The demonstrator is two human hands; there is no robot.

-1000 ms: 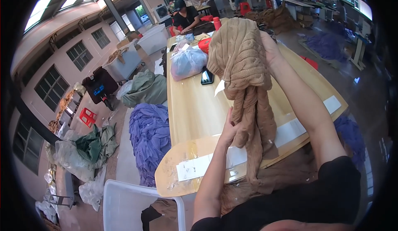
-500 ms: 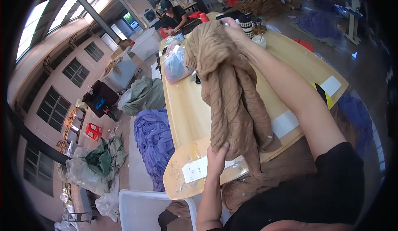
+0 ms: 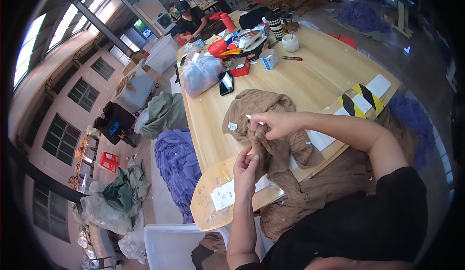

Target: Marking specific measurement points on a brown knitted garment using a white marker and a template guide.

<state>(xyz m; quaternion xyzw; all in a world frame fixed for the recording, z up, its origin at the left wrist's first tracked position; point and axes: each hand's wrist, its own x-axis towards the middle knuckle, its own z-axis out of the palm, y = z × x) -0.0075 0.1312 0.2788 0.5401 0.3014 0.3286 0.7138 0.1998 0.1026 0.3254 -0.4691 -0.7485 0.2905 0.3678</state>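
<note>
A second ago I had the brown knitted garment (image 3: 271, 124) lifted high off the wooden table (image 3: 315, 76), hanging in a long drape from my raised right hand. Now it has come down: most of it lies bunched on the tabletop just beyond my grip, with a twisted length trailing off the near edge toward my lap. That reads to me as the shaking-out being over and closer handling begun.

My right hand (image 3: 273, 124) is closed on a gathered fold of the knit, with a small white sliver, perhaps a tag or tool, poking out from between its fingers; I cannot tell which. My left hand (image 3: 246, 166), below and nearer to me, pinches the narrow twisted part between thumb and fingertips. A small white label (image 3: 232, 126) sits on the fabric just left of the right-hand grip.

Below the left hand, a white paper sheet (image 3: 224, 195) lies under clear film on the table's rounded end. Well beyond the grip sit a black phone (image 3: 226, 83) and a knotted plastic bag (image 3: 201, 74).
</note>
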